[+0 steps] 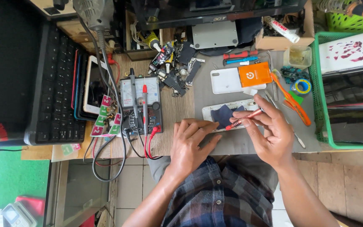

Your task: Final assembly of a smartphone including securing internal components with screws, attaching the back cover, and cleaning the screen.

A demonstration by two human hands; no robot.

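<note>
Orange-labelled white package (240, 78) beyond, perhaps, opened phone (227, 113)

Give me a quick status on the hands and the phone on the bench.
Left hand flat on the opened white phone, steadying it. Right hand pinching a red screwdriver, tip at the phone. Orange tweezers lie just right, not blocking.

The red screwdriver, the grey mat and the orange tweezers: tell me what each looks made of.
Red screwdriver, held in the right hand: probably anodised metal, given its satin red sheen and darker tip. Grey mat under the left hand: looks like rubber or silicone, matte and without glare, though this is uncertain. Orange tweezers: likely plastic, with uniform bright colour and a soft gloss.
</note>
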